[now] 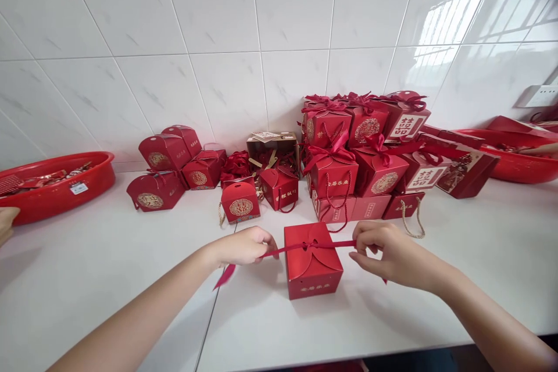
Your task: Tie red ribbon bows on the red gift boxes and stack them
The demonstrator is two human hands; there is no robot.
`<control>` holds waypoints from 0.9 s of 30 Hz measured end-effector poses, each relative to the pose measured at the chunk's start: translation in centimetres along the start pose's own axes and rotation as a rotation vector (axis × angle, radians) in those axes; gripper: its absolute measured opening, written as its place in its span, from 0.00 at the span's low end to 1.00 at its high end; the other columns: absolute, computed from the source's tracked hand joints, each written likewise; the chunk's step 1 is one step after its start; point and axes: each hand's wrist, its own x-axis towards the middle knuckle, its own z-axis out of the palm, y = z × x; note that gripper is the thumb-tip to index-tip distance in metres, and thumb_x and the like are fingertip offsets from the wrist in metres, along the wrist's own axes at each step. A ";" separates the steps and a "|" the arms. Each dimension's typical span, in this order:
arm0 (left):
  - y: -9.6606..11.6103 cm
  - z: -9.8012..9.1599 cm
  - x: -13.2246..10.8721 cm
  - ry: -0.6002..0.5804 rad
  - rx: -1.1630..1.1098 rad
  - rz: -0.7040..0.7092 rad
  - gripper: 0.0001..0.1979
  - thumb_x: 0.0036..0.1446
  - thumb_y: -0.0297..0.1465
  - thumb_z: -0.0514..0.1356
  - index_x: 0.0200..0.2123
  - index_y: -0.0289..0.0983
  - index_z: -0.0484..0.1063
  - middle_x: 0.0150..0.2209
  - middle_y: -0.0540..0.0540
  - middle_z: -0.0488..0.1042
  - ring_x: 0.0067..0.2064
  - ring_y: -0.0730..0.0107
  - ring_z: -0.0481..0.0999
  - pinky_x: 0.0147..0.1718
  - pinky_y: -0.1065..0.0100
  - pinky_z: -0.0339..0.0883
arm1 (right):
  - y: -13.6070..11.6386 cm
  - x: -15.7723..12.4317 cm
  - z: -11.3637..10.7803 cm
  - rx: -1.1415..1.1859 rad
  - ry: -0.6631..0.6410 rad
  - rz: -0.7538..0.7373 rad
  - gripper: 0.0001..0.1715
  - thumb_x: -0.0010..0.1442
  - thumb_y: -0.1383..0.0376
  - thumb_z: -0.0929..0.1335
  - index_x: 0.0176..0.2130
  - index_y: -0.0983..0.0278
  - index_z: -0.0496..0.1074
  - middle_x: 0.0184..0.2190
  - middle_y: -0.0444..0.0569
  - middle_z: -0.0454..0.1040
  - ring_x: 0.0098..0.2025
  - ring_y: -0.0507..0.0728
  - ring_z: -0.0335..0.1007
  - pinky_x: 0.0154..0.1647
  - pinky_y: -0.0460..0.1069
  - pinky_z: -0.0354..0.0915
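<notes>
A red gift box (311, 261) with a petal-fold lid stands on the white counter (108, 279) right in front of me. A thin red ribbon (279, 251) runs through the lid's centre and is drawn out to both sides. My left hand (244, 246) is closed on the ribbon's left end, just left of the box; that end's tail hangs down to the counter. My right hand (386, 253) pinches the ribbon's right end, just right of the box. Both hands hover close above the counter.
Stacked finished red boxes with bows (361, 154) stand against the tiled wall behind. Several plain red boxes (174, 168) and an open carton of ribbons (272, 151) sit left of them. Red basins sit at far left (56, 183) and far right (514, 154). Another person's hand (6, 224) shows at the left edge.
</notes>
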 end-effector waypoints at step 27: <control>2.0 8.2 -1.0 0.481 0.438 0.691 0.20 0.60 0.23 0.48 0.51 0.40 0.72 0.34 0.44 0.71 0.31 0.68 0.72 0.30 0.69 0.68 | -5.2 2.5 2.8 0.544 0.104 0.310 0.06 0.47 0.71 0.67 0.20 0.65 0.71 0.27 0.44 0.70 0.28 0.50 0.63 0.27 0.45 0.60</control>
